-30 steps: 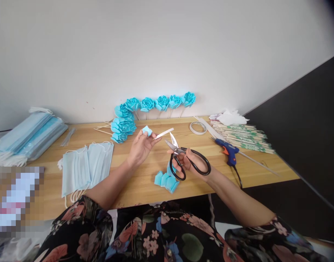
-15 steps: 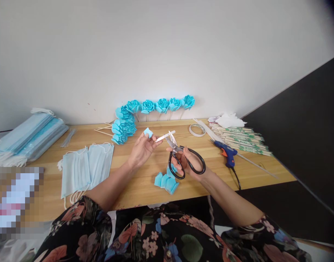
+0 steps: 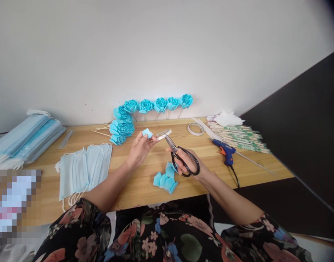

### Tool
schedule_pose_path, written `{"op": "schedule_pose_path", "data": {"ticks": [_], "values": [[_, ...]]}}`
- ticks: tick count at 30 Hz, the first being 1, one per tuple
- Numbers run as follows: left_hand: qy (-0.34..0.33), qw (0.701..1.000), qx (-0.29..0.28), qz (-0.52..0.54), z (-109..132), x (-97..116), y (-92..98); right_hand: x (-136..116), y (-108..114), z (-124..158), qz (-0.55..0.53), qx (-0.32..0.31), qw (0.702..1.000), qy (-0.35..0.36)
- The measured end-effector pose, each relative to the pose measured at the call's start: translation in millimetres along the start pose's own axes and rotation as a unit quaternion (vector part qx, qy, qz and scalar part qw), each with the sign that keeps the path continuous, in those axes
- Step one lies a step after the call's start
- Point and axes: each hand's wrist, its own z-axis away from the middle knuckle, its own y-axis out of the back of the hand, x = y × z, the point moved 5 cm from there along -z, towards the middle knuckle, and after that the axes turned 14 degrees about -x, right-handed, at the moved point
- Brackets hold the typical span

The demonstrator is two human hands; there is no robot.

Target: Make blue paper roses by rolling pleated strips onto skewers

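Observation:
My left hand [image 3: 141, 147] is closed, with a small light-blue folded piece [image 3: 147, 133] pinched at its fingertips. Beside it, the same fingers hold a narrow roll of white tape [image 3: 168, 131], tilted so its ring shape shows. Black-handled scissors [image 3: 193, 160] are gripped in my right hand [image 3: 186, 162], their blades closed and the tips near the tape roll. Whether the tips touch the tape I cannot tell. Below the scissors, several blue folded pieces [image 3: 164, 182] lie on the wooden table [image 3: 139, 189].
Blue paper-like flowers [image 3: 146, 106] on sticks line the wall. Face masks [image 3: 74, 171] lie at left, more masks [image 3: 22, 134] stacked behind. Another tape roll [image 3: 195, 129], a blue glue gun [image 3: 224, 150] with a cord, and bundled wrapped sticks [image 3: 240, 136] are at right.
The scissor blades have gone from spread to closed, and my right hand has shifted slightly left. The tape roll has turned from nearly edge-on to show its ring. The view has shifted slightly.

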Motion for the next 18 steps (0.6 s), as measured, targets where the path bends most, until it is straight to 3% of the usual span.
{"op": "schedule_pose_path", "data": {"ticks": [4, 6, 9, 10, 12, 14, 15, 16, 18], "values": [[-0.032, 0.992, 0.001, -0.123, 2, 0, 6.3, -1, -4, 5, 0.017, -0.104, 0.994, 0.034], [-0.028, 0.986, 0.007, -0.163, 2, -3, 12.2, -8, 4, 11, 0.055, -0.130, 0.989, 0.052], [-0.004, 0.980, 0.011, -0.198, 2, -9, 20.4, -22, 40, 21, 0.209, -0.040, 0.977, 0.020], [0.007, 0.979, 0.008, -0.205, 2, -11, 22.0, -27, 55, 25, 0.295, 0.016, 0.955, -0.005], [0.031, 0.974, -0.002, -0.222, 2, -15, 23.2, -32, 83, 33, 0.465, 0.108, 0.876, -0.076], [0.055, 0.964, -0.009, -0.260, 2, -17, 22.4, -28, 104, 39, 0.555, 0.164, 0.802, -0.150], [0.064, 0.956, -0.012, -0.287, 3, -18, 21.5, -24, 111, 42, 0.559, 0.178, 0.792, -0.170], [0.068, 0.946, -0.017, -0.316, 4, -18, 20.1, -19, 117, 44, 0.535, 0.183, 0.805, -0.179], [0.070, 0.928, -0.041, -0.363, 6, -20, 15.8, -7, 122, 46, 0.418, 0.166, 0.876, -0.176]]}}
